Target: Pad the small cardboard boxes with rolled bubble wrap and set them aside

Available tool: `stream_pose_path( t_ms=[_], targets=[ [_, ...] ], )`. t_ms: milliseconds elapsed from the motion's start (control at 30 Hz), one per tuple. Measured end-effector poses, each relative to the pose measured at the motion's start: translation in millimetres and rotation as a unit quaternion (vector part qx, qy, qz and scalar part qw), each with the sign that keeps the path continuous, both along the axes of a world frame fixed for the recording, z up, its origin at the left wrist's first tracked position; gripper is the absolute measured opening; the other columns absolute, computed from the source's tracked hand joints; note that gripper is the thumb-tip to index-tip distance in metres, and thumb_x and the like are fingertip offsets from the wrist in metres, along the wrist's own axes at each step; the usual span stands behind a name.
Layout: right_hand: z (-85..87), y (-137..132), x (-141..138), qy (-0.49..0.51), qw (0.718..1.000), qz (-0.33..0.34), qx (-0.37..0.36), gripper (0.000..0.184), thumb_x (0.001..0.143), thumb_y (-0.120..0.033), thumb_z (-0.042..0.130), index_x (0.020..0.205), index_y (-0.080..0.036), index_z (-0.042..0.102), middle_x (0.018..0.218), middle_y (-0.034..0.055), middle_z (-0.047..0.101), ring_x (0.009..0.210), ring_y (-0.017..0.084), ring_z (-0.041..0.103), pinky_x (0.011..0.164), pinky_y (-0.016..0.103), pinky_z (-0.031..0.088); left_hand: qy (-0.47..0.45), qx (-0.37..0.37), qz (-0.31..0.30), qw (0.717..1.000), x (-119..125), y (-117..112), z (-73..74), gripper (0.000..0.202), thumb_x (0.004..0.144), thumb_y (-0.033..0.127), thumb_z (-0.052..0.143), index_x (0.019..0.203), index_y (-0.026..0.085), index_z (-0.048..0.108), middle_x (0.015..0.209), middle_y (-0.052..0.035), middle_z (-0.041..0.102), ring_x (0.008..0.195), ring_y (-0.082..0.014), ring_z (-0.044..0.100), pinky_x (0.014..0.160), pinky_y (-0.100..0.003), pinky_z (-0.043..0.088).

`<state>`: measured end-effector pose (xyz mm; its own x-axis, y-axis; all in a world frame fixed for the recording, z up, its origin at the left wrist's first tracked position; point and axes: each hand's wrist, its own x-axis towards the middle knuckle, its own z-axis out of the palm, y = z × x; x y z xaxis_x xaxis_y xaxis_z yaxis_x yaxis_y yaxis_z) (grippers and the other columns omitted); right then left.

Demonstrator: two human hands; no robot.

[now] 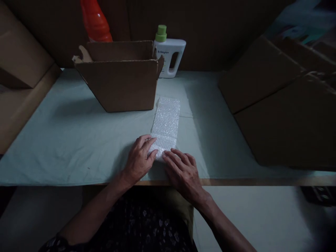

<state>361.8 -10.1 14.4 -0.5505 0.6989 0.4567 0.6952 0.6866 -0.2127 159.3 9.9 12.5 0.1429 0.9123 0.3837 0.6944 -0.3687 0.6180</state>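
**Both hands flat on near end of bubble wrap strip**

Nearest, at 6 o'clock: left hand (138,159) and right hand (183,171) lay palm down, fingers loosely spread, gripping nothing, fingertips pressing the near end of the bubble wrap strip (166,124). The strip ran away from the table's front edge (236,182) toward 12 o'clock, flat on the pale table cover (65,140).

Judged step: smoothing or starting a fold at the near end. A next move would call for even pressure from both hands so the strip stays straight.

Open cover lay at 9 o'clock and 3 o'clock of the strip. Its far end stopped just beside the open cardboard box (120,82). Behind that, a white bottle (169,56) and an orange bottle (95,21). Flattened cardboard (283,115) crowded 2 o'clock.
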Motion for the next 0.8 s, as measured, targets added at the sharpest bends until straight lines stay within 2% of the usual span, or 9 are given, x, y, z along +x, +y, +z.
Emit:
stream_pose_path(
  t_ms=[100,233,400,467,567,633,800],
  targets=[
    [1.2,9,-2,-0.002,1.000,-0.002,-0.007,0.026,0.097,-0.012,0.056,0.121,-0.018,0.064,0.125,0.0073,0.072,0.120,0.027,0.061,0.095,0.042,0.040,0.033,0.045,-0.043,0.998,-6,-6,1.1,0.037,0.091,0.020,0.061,0.128,0.016,0.059,0.131,-0.0142,0.060,0.122,-0.0275,0.055,0.106,-0.046,0.049],
    [6.8,16,-2,0.046,0.998,0.011,-0.036,0.024,0.098,-0.012,0.053,0.117,-0.020,0.064,0.116,0.0063,0.075,0.108,0.023,0.066,0.089,0.040,0.043,0.043,0.049,-0.093,0.994,-14,-13,4.8,0.045,0.088,0.010,0.058,0.132,0.017,0.056,0.127,-0.0111,0.065,0.126,-0.0264,0.053,0.108,-0.046,0.047],
    [20.2,10,5,0.109,0.987,0.034,-0.117,0.024,0.098,-0.013,0.054,0.119,-0.020,0.062,0.103,0.0053,0.076,0.092,0.020,0.068,0.082,0.037,0.049,-0.014,0.002,-0.106,0.994,-19,-21,18.0,0.036,0.090,0.012,0.056,0.126,0.018,0.060,0.112,-0.0073,0.072,0.108,-0.0211,0.064,0.098,-0.040,0.053],
    [23.1,5,8,0.124,0.978,0.029,-0.167,0.026,0.099,-0.017,0.055,0.123,-0.023,0.061,0.104,0.0042,0.076,0.090,0.019,0.068,0.080,0.036,0.052,-0.028,-0.032,-0.105,0.994,-20,-24,22.7,0.036,0.091,0.014,0.056,0.126,0.018,0.060,0.107,-0.0061,0.074,0.099,-0.0190,0.067,0.094,-0.037,0.055],
    [21.5,4,10,0.127,0.969,0.006,-0.211,0.025,0.100,-0.023,0.055,0.124,-0.024,0.062,0.105,0.0047,0.076,0.089,0.020,0.069,0.078,0.037,0.054,-0.031,-0.065,-0.089,0.993,-20,-24,22.9,0.036,0.092,0.018,0.056,0.128,0.017,0.059,0.107,-0.0066,0.075,0.098,-0.0187,0.069,0.092,-0.035,0.056],
    [17.9,7,8,0.112,0.975,-0.015,-0.192,0.023,0.101,-0.026,0.053,0.121,-0.023,0.063,0.104,0.0064,0.076,0.089,0.022,0.069,0.078,0.038,0.054,-0.026,-0.066,-0.071,0.995,-17,-20,19.1,0.035,0.093,0.020,0.055,0.128,0.015,0.060,0.111,-0.0089,0.074,0.101,-0.0202,0.069,0.092,-0.036,0.056],
    [11.7,11,6,0.073,0.995,-0.057,-0.046,0.021,0.100,-0.028,0.056,0.118,-0.019,0.063,0.115,0.0117,0.072,0.101,0.026,0.065,0.081,0.041,0.049,-0.003,-0.054,-0.034,0.998,-9,-8,9.9,0.033,0.093,0.019,0.052,0.123,0.013,0.063,0.110,-0.0105,0.072,0.102,-0.0223,0.068,0.092,-0.037,0.056]
  ],
)
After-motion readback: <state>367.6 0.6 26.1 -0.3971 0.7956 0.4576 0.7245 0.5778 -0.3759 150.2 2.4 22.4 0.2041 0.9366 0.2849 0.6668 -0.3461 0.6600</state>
